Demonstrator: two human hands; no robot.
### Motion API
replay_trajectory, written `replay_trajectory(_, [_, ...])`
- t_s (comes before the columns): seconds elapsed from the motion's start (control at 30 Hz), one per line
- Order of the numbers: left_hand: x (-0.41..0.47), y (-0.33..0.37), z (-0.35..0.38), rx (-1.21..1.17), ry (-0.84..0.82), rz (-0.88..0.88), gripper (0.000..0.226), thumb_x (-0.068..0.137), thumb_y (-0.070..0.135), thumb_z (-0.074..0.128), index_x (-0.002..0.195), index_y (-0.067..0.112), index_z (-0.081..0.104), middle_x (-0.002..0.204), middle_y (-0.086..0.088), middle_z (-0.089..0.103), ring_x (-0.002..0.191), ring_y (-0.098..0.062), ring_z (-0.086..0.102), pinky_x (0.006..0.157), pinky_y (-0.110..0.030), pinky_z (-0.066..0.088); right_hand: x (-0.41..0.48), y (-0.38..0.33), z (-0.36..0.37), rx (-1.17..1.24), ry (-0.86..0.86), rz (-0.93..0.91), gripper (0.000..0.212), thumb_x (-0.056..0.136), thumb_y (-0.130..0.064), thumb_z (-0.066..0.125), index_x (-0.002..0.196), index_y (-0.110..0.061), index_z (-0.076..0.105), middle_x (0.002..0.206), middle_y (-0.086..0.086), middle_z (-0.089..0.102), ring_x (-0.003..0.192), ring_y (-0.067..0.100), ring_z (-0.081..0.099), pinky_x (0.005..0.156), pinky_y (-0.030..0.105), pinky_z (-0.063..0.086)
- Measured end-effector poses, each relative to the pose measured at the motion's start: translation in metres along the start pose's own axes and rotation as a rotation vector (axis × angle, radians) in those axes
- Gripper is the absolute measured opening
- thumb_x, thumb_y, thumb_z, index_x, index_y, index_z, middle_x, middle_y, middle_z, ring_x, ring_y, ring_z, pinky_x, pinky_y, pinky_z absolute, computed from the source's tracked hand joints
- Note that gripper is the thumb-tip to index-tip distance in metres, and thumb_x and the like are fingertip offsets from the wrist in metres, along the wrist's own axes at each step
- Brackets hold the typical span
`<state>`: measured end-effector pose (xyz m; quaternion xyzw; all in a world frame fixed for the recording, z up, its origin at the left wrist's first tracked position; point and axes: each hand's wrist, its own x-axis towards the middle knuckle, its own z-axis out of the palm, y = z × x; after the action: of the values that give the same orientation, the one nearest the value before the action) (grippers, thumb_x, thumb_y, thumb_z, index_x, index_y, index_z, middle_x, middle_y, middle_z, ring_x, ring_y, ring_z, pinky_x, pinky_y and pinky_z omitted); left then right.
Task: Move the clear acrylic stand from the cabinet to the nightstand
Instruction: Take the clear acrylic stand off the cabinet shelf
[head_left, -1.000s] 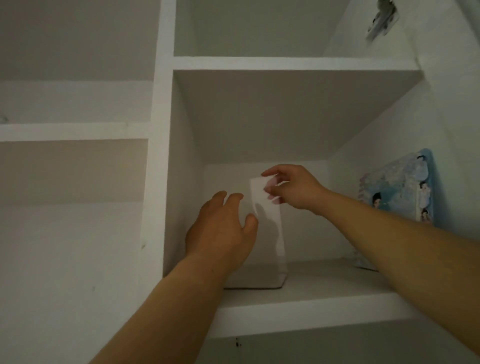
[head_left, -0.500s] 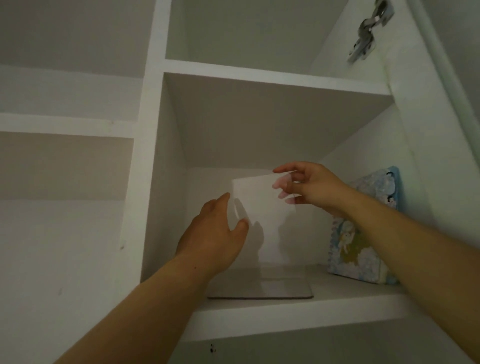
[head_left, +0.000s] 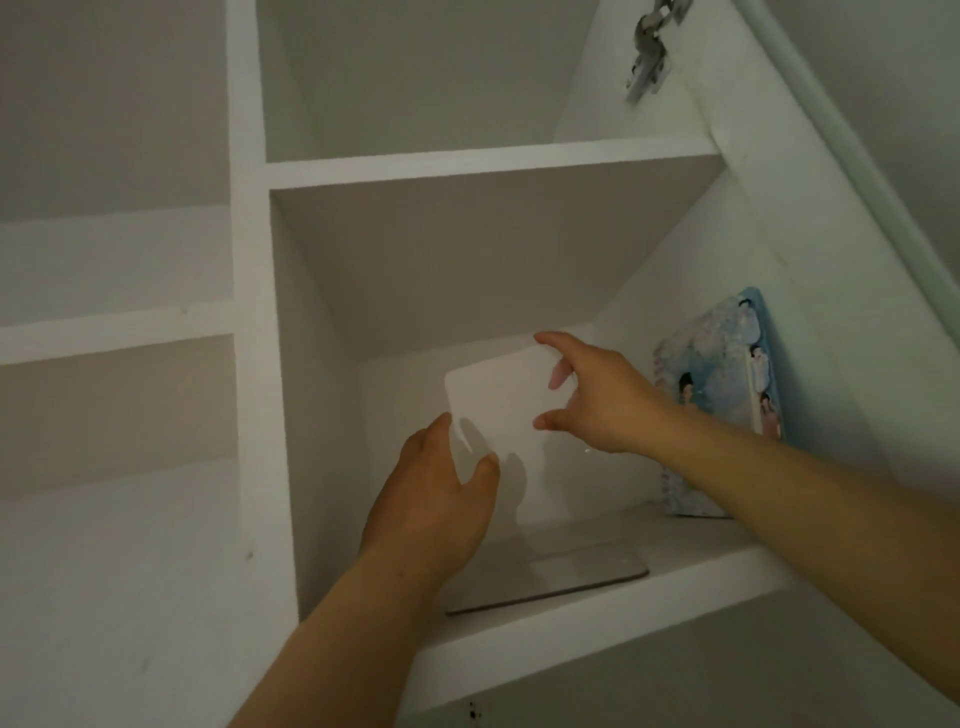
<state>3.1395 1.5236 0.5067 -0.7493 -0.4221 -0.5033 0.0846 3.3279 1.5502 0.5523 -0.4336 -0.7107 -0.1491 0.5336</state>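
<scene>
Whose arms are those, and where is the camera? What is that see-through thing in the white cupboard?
The arms belong to a person wearing a camera on their head, so you see what they see, looking up into a white cabinet. The see-through thing is a clear stand: an upright sheet with a flat base lying on the shelf. The left hand grips its left edge, thumb in front. The right hand pinches its upper right corner. To the right, a blue picture card leans against the cabinet wall. The metal part at the top is a door hinge. No nightstand shows in this picture.
</scene>
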Motion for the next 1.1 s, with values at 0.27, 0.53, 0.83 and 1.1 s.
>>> replay_trajectory(0.27, [0.002,-0.001,-0.001,-0.053,0.005,-0.021,0.062,0.091,0.043,0.044,0.145,0.027,0.017,0.152,0.002,0.024,0.135,-0.02,0.03,0.105,-0.031,0.026,-0.008,-0.002,-0.013,0.194,-0.01,0.065,0.076,0.073,-0.01,0.077,0.132,-0.036,0.038,0.085,-0.004,0.066,0.071,0.015,0.064,0.065,0.033,0.058])
replay_trajectory(0.53, [-0.001,0.005,-0.004,-0.16,-0.044,-0.027,0.062,0.09,0.047,0.043,0.144,0.029,0.019,0.151,0.002,0.026,0.135,-0.019,0.03,0.109,-0.035,0.025,-0.029,-0.021,-0.062,0.251,-0.047,0.095,0.068,0.076,0.0,0.071,0.129,-0.029,0.041,0.09,0.009,0.068,0.072,0.02,0.069,0.063,0.026,0.058])
replay_trajectory(0.83, [-0.036,0.046,-0.034,-0.422,-0.051,0.098,0.049,0.09,0.049,0.041,0.135,0.032,0.036,0.136,0.007,0.045,0.109,-0.01,0.045,0.1,-0.041,0.038,-0.077,-0.072,-0.116,0.275,-0.012,0.078,0.065,0.077,0.001,0.07,0.127,-0.029,0.04,0.093,0.012,0.067,0.069,0.017,0.07,0.06,0.026,0.058])
replay_trajectory(1.1, [-0.11,0.055,-0.056,-0.497,-0.032,0.167,0.055,0.083,0.058,0.035,0.135,0.041,0.031,0.125,0.019,0.04,0.11,-0.005,0.043,0.096,-0.034,0.038,-0.141,-0.115,-0.131,0.312,0.061,0.024,0.062,0.077,0.002,0.069,0.12,-0.032,0.042,0.084,0.006,0.068,0.066,0.016,0.07,0.059,0.024,0.056])
